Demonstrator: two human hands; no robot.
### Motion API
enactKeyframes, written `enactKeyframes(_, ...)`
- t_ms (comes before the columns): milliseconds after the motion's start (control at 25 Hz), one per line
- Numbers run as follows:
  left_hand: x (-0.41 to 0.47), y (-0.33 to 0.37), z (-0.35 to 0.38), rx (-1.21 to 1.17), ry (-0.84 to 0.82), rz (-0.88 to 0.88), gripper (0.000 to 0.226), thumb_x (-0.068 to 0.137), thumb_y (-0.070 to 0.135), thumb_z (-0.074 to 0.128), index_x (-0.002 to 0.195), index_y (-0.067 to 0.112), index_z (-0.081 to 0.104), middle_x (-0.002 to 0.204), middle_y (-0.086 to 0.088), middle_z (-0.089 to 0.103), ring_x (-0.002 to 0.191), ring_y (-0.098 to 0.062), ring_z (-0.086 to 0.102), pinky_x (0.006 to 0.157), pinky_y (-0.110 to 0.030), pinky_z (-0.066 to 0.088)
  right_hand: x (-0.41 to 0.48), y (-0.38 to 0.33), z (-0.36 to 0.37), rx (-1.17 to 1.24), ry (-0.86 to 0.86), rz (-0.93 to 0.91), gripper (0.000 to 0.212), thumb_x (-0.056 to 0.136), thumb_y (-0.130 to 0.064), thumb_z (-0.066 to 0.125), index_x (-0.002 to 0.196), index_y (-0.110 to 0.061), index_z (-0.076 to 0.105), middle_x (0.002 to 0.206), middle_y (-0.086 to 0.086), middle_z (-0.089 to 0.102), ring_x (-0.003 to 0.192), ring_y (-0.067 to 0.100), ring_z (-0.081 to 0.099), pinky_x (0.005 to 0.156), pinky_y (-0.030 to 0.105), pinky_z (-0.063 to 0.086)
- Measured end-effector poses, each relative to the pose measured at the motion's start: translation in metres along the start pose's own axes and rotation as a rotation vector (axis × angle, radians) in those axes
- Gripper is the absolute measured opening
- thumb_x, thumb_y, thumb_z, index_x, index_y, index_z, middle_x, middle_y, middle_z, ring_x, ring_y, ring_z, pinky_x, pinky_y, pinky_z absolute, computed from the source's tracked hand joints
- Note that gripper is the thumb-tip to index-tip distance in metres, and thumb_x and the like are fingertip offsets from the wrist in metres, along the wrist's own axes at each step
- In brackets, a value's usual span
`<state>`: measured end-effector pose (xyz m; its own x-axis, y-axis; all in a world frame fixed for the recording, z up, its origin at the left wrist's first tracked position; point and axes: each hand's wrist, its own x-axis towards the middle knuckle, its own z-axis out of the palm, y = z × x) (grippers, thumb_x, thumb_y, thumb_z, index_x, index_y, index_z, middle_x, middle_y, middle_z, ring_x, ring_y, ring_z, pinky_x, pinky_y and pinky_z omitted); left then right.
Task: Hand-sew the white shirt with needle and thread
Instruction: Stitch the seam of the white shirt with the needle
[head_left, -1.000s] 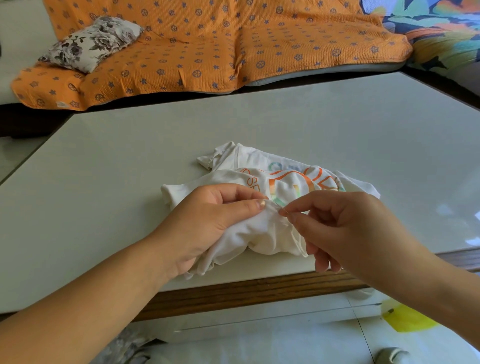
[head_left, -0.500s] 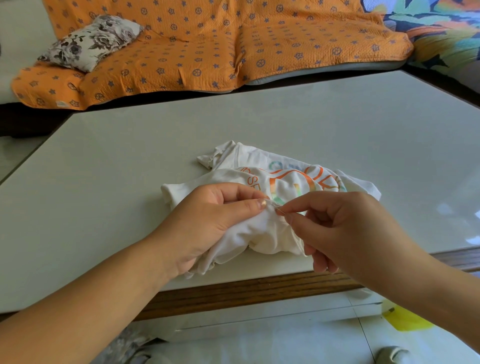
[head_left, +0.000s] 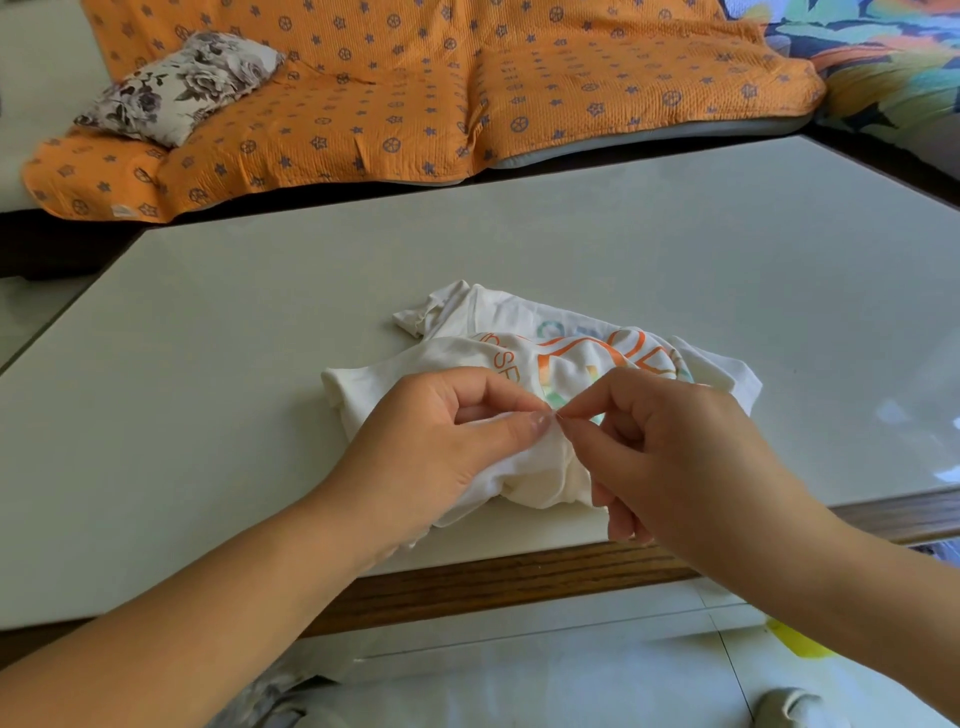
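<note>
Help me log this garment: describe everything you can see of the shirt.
The shirt is white, soft-looking fabric with an orange and pastel print. It lies crumpled on the pale table near its front edge, with one corner sticking out at the back. The left hand bunches its near part and pinches a small fold, and the right hand pinches the same fold. No needle or thread is discernible.

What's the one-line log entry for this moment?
left hand: pinches white shirt fold | right hand: pinches same fold, needle not discernible | garment: bunched on table near front edge
</note>
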<state>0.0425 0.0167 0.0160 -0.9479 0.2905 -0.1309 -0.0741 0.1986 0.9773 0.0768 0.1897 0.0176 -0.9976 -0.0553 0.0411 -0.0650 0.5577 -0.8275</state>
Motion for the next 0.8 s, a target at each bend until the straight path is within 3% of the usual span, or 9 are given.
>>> enactKeyframes(80, -0.001, -0.003, 0.005, 0.066, 0.036, 0.035, 0.004, 0.085, 0.017, 0.073, 0.083, 0.019, 0.076, 0.083, 0.000, 0.077, 0.082, -0.012, 0.073, 0.076, -0.022, 0.057, 0.002, 0.002, 0.004, -0.011, 0.027, -0.008, 0.013, 0.093, -0.023, 0.054, 0.081, -0.028, 0.056, 0.056, -0.006, 0.065, 0.040, 0.011, 0.061, 0.046, 0.029, 0.054)
enactKeyframes(200, -0.001, -0.007, 0.011, 0.025, 0.074, 0.016, 0.006, 0.086, 0.021, 0.072, 0.090, 0.018, 0.074, 0.087, 0.000, 0.077, 0.087, -0.015, 0.073, 0.083, -0.029, 0.056, 0.005, 0.005, 0.008, -0.002, 0.057, -0.023, 0.014, 0.095, -0.023, 0.052, 0.082, -0.028, 0.054, 0.058, -0.006, 0.067, 0.041, 0.006, 0.059, 0.044, 0.020, 0.049)
enactKeyframes(320, -0.003, -0.003, 0.012, -0.064, 0.036, -0.021, 0.013, 0.089, 0.019, 0.068, 0.099, 0.019, 0.076, 0.093, 0.001, 0.078, 0.086, -0.009, 0.073, 0.077, -0.017, 0.053, 0.005, 0.005, 0.009, 0.072, 0.065, -0.032, 0.013, 0.096, -0.019, 0.052, 0.085, -0.025, 0.054, 0.059, -0.001, 0.068, 0.042, 0.011, 0.060, 0.044, 0.019, 0.048)
enactKeyframes(400, -0.004, -0.003, 0.012, 0.020, 0.049, 0.028, 0.015, 0.091, 0.018, 0.067, 0.099, 0.023, 0.078, 0.090, 0.008, 0.078, 0.075, 0.003, 0.070, 0.066, -0.005, 0.048, 0.006, 0.004, 0.009, 0.182, 0.039, -0.013, 0.008, 0.097, -0.017, 0.053, 0.093, -0.023, 0.053, 0.061, 0.003, 0.068, 0.047, 0.016, 0.064, 0.046, 0.023, 0.051)
enactKeyframes(480, -0.003, -0.004, 0.011, 0.148, 0.078, 0.112, 0.016, 0.089, 0.019, 0.069, 0.098, 0.027, 0.079, 0.086, 0.014, 0.077, 0.081, 0.006, 0.069, 0.074, -0.007, 0.048, 0.008, 0.002, 0.007, 0.295, -0.013, 0.025, 0.009, 0.097, -0.015, 0.053, 0.100, -0.024, 0.056, 0.063, 0.006, 0.068, 0.053, 0.022, 0.069, 0.049, 0.030, 0.056)
enactKeyframes(640, 0.000, -0.004, 0.010, 0.255, 0.077, 0.157, 0.013, 0.087, 0.021, 0.071, 0.092, 0.029, 0.079, 0.083, 0.016, 0.076, 0.083, 0.006, 0.068, 0.077, -0.007, 0.046, 0.011, -0.001, 0.004, 0.352, -0.071, 0.084, 0.013, 0.098, -0.012, 0.052, 0.094, -0.018, 0.063, 0.066, 0.008, 0.071, 0.061, 0.025, 0.072, 0.056, 0.038, 0.060)
enactKeyframes(800, 0.001, 0.001, 0.011, 0.241, 0.088, 0.114, 0.013, 0.086, 0.023, 0.073, 0.086, 0.035, 0.077, 0.086, 0.024, 0.074, 0.083, 0.012, 0.065, 0.070, -0.001, 0.042, 0.018, -0.009, -0.012, 0.351, 0.010, 0.147, 0.011, 0.096, -0.014, 0.056, 0.091, -0.013, 0.065, 0.067, 0.011, 0.072, 0.061, 0.025, 0.072, 0.049, 0.037, 0.059)
